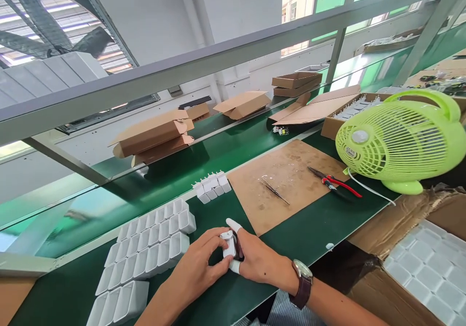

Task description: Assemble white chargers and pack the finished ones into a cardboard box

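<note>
Both hands meet over the green bench at the front, closed around one small white plastic housing [229,244]. My left hand [204,255] pinches it from the left with thumb and fingers. From the right, my right hand [257,258] grips it; its thumb and a finger wear white finger covers, and a watch is on that wrist. The hands hide much of the housing. Left of them stand rows of white open plastic cases [153,243]. Just beyond sits a small group of white parts with thin prongs [211,187].
A brown board [251,190] carries tweezers [274,191] and red-handled pliers [335,182]. To the right stands a green fan [400,139] with a white cord. An open carton [367,287] of white cases is at lower right. Cardboard boxes [156,131] lie beyond the metal rail.
</note>
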A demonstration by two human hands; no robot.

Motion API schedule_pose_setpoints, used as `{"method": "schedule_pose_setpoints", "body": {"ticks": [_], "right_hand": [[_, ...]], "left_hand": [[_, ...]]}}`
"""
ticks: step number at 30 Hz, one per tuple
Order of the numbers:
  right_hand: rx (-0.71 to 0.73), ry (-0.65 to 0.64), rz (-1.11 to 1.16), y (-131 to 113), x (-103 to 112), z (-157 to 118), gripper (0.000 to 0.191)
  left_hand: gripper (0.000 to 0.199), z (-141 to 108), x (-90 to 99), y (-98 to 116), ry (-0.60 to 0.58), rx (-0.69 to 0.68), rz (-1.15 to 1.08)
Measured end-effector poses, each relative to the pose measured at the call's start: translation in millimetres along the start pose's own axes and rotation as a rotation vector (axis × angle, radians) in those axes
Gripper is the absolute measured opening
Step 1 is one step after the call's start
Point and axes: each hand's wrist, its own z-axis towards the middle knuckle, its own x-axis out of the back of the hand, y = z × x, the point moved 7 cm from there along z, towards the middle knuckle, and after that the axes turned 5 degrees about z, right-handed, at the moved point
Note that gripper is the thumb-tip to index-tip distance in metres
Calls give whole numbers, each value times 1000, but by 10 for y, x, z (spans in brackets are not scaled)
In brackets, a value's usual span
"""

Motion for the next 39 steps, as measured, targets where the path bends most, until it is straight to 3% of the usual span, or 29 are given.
{"method": "schedule_pose_setpoints", "body": {"ticks": [6,13,16,19,21,23,26,30,34,39], "right_hand": [[36,8,-9,91,-34,-14,81],[-18,15,29,103,-5,-27,81],[-102,32,61,105,45,-36,80],[-164,18,91,99,66,-38,73],[-183,7,105,94,69,-36,73],[-177,8,114,90,69,-32,74],[-150,18,123,107,52,-26,70],[-121,16,112,166,3,-19,69],[-90,22,108,182,-3,-19,67],[-87,1,119,168,2,-22,69]], "left_hand": [[12,59,-11,15,-190,107,40],[11,113,-53,44,-248,161,28],[10,180,289,-43,-107,136,48],[23,268,877,-259,126,182,167],[39,322,1198,-490,224,298,215],[57,360,1352,-768,255,455,207],[65,414,1265,-1136,207,595,152],[57,499,943,-1446,128,598,97],[59,563,729,-1616,73,623,-10],[75,638,650,-1674,0,637,-156]]}}
